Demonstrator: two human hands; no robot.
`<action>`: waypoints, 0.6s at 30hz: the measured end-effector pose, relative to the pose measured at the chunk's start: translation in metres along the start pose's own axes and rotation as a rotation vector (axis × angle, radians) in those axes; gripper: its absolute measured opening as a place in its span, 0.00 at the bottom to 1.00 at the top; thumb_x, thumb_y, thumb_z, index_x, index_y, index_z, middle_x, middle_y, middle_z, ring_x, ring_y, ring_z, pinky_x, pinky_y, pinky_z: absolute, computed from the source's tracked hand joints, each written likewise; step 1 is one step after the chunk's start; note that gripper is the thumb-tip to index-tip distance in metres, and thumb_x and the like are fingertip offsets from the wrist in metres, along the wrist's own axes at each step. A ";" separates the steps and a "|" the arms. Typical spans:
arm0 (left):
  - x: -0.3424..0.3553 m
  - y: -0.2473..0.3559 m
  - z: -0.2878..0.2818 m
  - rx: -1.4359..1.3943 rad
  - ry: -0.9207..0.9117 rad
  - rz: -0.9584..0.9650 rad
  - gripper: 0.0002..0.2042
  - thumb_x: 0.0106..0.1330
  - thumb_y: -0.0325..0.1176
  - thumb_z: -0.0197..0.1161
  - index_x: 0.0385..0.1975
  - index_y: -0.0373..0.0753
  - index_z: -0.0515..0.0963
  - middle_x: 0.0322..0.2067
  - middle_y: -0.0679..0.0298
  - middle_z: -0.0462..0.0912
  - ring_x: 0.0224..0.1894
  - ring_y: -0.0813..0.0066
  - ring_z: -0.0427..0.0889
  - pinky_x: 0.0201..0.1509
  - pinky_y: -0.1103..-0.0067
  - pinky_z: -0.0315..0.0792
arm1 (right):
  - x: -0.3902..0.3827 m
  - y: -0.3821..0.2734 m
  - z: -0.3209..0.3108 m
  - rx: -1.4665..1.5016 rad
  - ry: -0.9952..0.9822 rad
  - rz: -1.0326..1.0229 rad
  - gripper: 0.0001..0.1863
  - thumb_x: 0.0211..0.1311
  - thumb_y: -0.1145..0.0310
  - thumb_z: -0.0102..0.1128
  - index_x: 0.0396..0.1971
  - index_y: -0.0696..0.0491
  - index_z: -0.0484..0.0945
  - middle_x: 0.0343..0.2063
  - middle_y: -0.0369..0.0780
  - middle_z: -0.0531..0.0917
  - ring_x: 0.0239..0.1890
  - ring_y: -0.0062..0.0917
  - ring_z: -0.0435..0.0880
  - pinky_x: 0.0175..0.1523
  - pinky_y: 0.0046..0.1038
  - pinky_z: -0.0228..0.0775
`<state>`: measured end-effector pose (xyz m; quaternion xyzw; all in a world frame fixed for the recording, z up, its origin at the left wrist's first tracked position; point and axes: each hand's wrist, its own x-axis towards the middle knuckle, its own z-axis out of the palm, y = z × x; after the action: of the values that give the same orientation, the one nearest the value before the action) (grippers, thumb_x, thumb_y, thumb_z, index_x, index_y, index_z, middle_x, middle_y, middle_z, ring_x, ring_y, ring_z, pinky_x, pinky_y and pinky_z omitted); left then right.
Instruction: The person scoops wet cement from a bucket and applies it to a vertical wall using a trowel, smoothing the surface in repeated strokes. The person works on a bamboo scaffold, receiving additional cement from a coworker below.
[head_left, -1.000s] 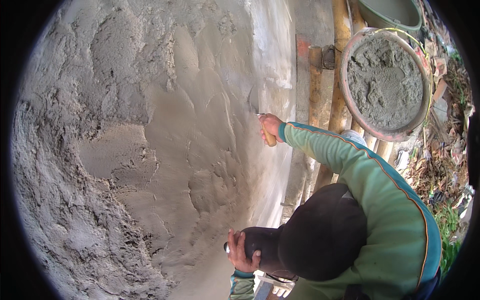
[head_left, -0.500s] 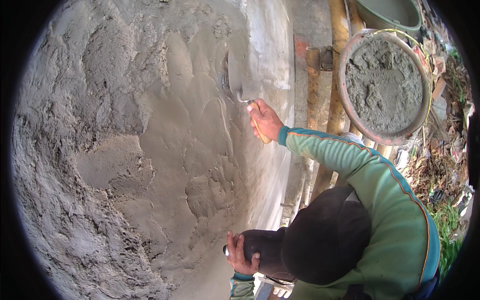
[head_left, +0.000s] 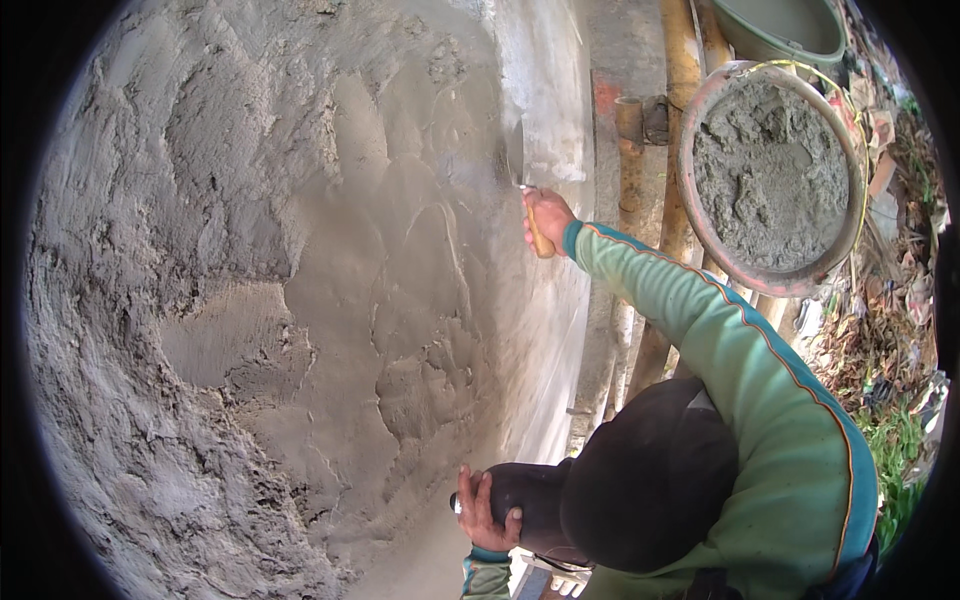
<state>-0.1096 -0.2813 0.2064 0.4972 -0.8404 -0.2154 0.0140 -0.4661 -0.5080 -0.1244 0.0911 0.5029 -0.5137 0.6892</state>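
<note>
My right hand [head_left: 546, 222], in a green sleeve, is closed round the wooden handle of a trowel [head_left: 540, 232]. The metal blade lies at the boundary between wet grey plaster [head_left: 380, 250] and a paler, smoother strip [head_left: 540, 100]. Near the lower edge, my left hand [head_left: 487, 510] has its fingers curled over a black elongated thing [head_left: 530, 500], which adjoins a larger rounded black shape [head_left: 645, 475]. I cannot tell whether these are clothing or something else. The plaster is rough and clumped toward the left, with smeared trowel marks in the middle.
A round bucket [head_left: 690, 180] of grey mortar stands at the upper right, beside a green-grey tub [head_left: 830, 45]. Bamboo poles [head_left: 680, 60] run alongside the pale strip. Dry leaves, debris [head_left: 880, 350] and grass [head_left: 895, 460] lie along the right side.
My right hand with the trowel went up and leftward over the wet plaster, then shifted up and right to the pale strip. My left hand has stayed about where it was.
</note>
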 end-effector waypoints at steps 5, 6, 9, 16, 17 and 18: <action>-0.009 0.003 -0.001 0.010 0.015 -0.043 0.34 0.65 0.54 0.64 0.61 0.28 0.79 0.69 0.32 0.69 0.56 0.38 0.84 0.60 0.56 0.79 | 0.018 -0.062 0.016 -0.346 -0.012 -0.152 0.20 0.79 0.50 0.52 0.52 0.54 0.71 0.32 0.42 0.78 0.21 0.31 0.79 0.27 0.38 0.79; -0.009 0.003 -0.001 0.015 0.020 -0.041 0.34 0.65 0.53 0.64 0.61 0.28 0.79 0.69 0.32 0.69 0.56 0.38 0.84 0.60 0.56 0.79 | 0.019 -0.060 0.016 -0.400 -0.051 -0.108 0.21 0.79 0.51 0.52 0.53 0.54 0.71 0.33 0.42 0.78 0.21 0.32 0.79 0.28 0.37 0.80; -0.003 0.002 0.000 0.025 0.009 -0.016 0.35 0.65 0.54 0.65 0.61 0.27 0.79 0.69 0.32 0.69 0.56 0.38 0.84 0.60 0.55 0.79 | 0.015 -0.024 0.009 -0.329 -0.087 -0.028 0.22 0.78 0.50 0.53 0.57 0.52 0.69 0.31 0.42 0.78 0.21 0.33 0.80 0.25 0.42 0.78; 0.018 0.000 -0.002 0.065 -0.058 0.042 0.35 0.66 0.55 0.64 0.63 0.29 0.78 0.70 0.33 0.68 0.56 0.38 0.84 0.60 0.55 0.78 | 0.005 -0.005 -0.010 -0.174 0.009 0.261 0.21 0.78 0.47 0.53 0.53 0.50 0.71 0.28 0.41 0.76 0.19 0.32 0.77 0.22 0.41 0.71; 0.016 0.000 -0.002 0.068 -0.053 0.035 0.35 0.66 0.54 0.64 0.63 0.29 0.78 0.70 0.33 0.68 0.56 0.38 0.83 0.60 0.54 0.78 | 0.008 -0.020 -0.010 -0.159 0.074 0.125 0.21 0.78 0.47 0.52 0.50 0.51 0.72 0.27 0.41 0.76 0.19 0.30 0.76 0.21 0.39 0.68; 0.013 0.002 -0.002 0.071 -0.052 0.023 0.35 0.67 0.54 0.64 0.63 0.29 0.78 0.71 0.33 0.67 0.56 0.38 0.83 0.60 0.54 0.78 | 0.014 -0.039 -0.009 -0.154 0.071 -0.062 0.22 0.78 0.48 0.53 0.52 0.52 0.73 0.30 0.41 0.77 0.23 0.30 0.79 0.24 0.38 0.73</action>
<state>-0.1171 -0.2928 0.2067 0.4820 -0.8532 -0.1981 -0.0231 -0.5032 -0.5286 -0.1241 0.0402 0.5674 -0.4912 0.6596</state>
